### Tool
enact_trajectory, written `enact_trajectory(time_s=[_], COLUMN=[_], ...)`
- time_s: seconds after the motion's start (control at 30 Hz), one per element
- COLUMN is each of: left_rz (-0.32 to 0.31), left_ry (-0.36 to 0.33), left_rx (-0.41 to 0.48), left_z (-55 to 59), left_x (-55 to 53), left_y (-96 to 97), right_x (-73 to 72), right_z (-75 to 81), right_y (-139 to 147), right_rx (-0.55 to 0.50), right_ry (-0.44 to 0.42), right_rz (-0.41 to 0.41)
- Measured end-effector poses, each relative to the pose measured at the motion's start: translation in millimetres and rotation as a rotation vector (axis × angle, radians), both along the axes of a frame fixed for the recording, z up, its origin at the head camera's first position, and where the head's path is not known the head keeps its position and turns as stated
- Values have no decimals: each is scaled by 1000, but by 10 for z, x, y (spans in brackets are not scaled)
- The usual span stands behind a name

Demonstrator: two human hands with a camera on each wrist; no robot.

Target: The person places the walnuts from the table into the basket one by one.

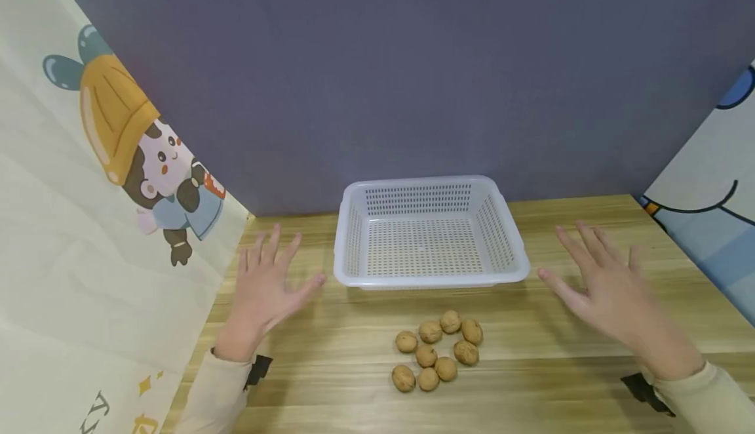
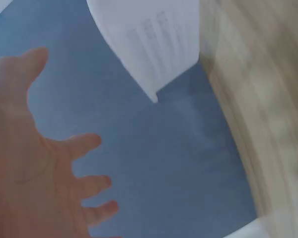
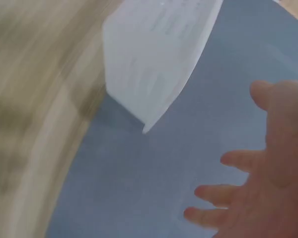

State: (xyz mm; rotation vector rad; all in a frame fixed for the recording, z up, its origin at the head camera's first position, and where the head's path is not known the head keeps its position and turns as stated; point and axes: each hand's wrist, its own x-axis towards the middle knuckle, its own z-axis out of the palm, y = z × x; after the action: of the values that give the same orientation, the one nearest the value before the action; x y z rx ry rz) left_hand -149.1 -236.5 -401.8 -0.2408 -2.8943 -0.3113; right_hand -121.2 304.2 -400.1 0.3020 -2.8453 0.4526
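A white plastic basket with slotted walls stands on the wooden table, with nothing inside it. Several walnuts lie loose in a cluster in front of it. To the left of the basket, my left hand hovers with fingers spread, holding nothing. My right hand is likewise spread on the other side, its thumb pointing at the basket's right front corner. Each wrist view shows an empty palm and a corner of the basket a short distance off.
A dark blue-grey panel rises behind the table. On the left is a pale wall sheet with a cartoon figure; another printed sheet borders the right side.
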Motion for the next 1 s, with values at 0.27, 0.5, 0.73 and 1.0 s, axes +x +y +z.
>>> enact_trajectory(time_s=[0.27,0.5,0.73,1.0], left_rz=[-206,-372,-424,-422], left_ry=[59,130,280,295], left_rx=[127,185,209,188], left_z=[-268,-408,-463,-449], left_x=[29,35,-9,-64], left_y=[224,445,540,591], right_x=[187,281,131,-35], right_z=[-137,-382,-704,-856], right_y=[-263,-518,-658,-721], right_rx=[-382,-492,-510,-454], right_ry=[168,-13,-180,-279], right_rz=[157,366,504,578])
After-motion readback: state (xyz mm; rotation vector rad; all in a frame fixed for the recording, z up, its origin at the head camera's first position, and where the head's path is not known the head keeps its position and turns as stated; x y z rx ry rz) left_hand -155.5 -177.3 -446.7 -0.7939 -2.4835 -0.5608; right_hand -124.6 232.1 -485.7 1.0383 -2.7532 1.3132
